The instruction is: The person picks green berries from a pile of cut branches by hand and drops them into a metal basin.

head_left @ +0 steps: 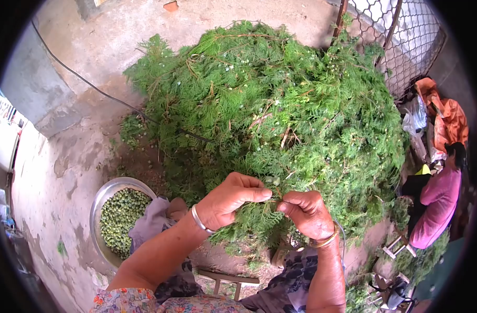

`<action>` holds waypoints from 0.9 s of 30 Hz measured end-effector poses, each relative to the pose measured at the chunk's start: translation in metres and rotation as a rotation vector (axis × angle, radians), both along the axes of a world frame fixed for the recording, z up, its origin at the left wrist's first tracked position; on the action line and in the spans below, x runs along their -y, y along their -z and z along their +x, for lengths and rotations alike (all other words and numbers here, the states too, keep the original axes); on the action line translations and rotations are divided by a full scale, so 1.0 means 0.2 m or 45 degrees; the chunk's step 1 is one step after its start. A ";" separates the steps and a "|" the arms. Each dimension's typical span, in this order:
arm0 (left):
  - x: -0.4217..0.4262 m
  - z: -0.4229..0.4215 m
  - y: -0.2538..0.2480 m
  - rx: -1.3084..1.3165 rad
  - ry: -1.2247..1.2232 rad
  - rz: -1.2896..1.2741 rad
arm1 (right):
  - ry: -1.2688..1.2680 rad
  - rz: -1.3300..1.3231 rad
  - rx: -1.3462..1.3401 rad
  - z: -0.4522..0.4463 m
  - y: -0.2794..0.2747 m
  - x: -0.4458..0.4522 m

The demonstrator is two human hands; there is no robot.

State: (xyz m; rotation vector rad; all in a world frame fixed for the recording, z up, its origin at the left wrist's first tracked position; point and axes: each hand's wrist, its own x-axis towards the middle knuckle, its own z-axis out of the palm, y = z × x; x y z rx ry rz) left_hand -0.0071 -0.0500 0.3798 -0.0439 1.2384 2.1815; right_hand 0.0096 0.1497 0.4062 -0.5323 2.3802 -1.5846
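Observation:
My left hand [233, 201] is closed, its thumb and forefinger pinching the stem of a green conifer sprig [260, 218]. Right beside it my right hand [307, 213] is closed too, thumb against forefinger on the same thin stem. The sprig's flat, scaly leaves hang below my fingers, and small pale green cones [273, 180] show just above them. Beyond both hands rises a large heap of cut conifer branches [280, 109]. To the left, a metal basin [96, 216] holds many small green cones [122, 219].
A black cable [87, 83] runs across the concrete floor into the heap. At right, a person in pink [439, 203] sits near a small stool [397, 248]. Wire mesh [400, 41] and an orange sack [447, 117] stand behind. Below me is a wooden stool [228, 277].

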 end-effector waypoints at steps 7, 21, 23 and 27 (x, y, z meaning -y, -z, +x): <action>-0.04 -0.02 0.11 -0.353 -0.200 -0.436 | -0.054 0.146 -0.227 0.01 0.05 0.05; 0.01 -0.04 0.03 0.282 -0.206 0.039 | 0.018 -0.078 0.057 0.06 -0.02 -0.01; -0.02 -0.02 0.04 0.249 -0.214 0.019 | 0.024 -0.067 0.042 0.06 -0.02 -0.01; -0.01 -0.01 0.03 0.223 -0.223 0.027 | 0.015 0.009 0.053 0.05 0.00 -0.02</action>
